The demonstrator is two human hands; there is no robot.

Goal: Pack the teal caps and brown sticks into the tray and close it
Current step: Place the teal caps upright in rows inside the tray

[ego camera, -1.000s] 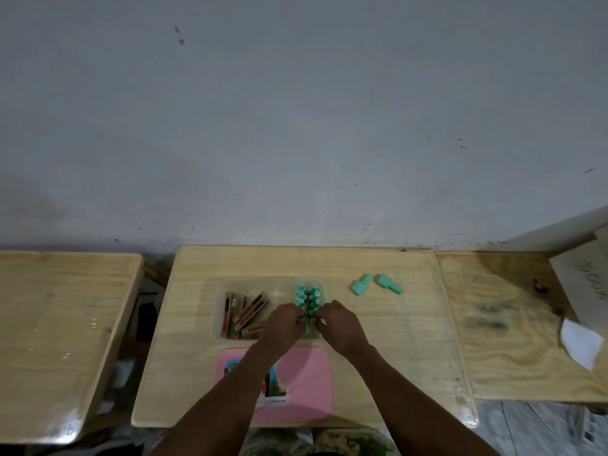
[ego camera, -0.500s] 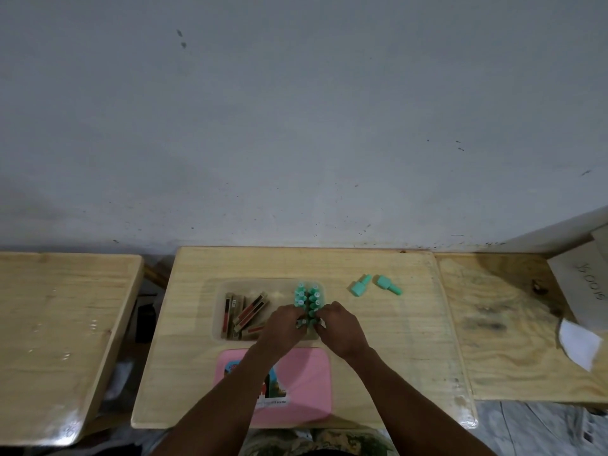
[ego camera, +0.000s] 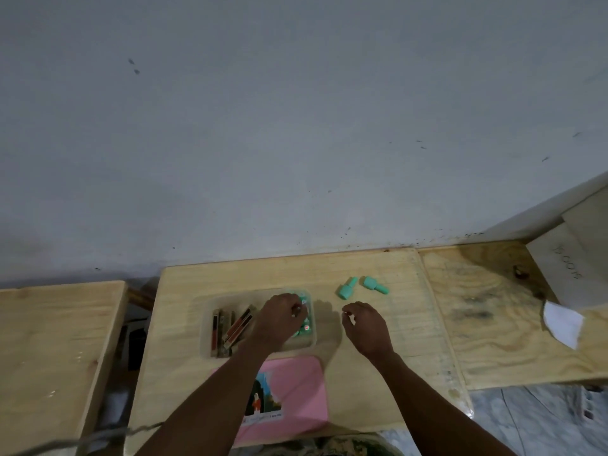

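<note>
Pale wood makes up the table (ego camera: 362, 373) in front of you, pushed against a grey wall (ego camera: 296, 126), with a second wooden table (ego camera: 49, 340) to its left and a darker plywood board (ego camera: 493, 317) to its right. On the near edge of your table lies a pink lid (ego camera: 296, 386) with a small picture label on it. Just beyond the lid sits the clear tray (ego camera: 205, 324). Its left part holds the brown sticks (ego camera: 230, 327), lying side by side, some slanted across the others. Its right part holds teal caps (ego camera: 306, 328), mostly hidden under your left hand (ego camera: 279, 319).

Your left hand is down in that right part of the tray, fingers curled over the caps; you cannot tell from here whether it actually grips one. Your right hand (ego camera: 367, 325) is out over bare wood just right of the tray, well apart from the left, thumb and forefinger held loosely near each other with nothing visible between them.

Two more teal caps lie loose on the table beyond your right hand, near each other: the left loose cap (ego camera: 346, 288) and the right loose cap (ego camera: 375, 285), both on their sides. A white scrap of paper (ego camera: 562, 324) rests at the far right.
</note>
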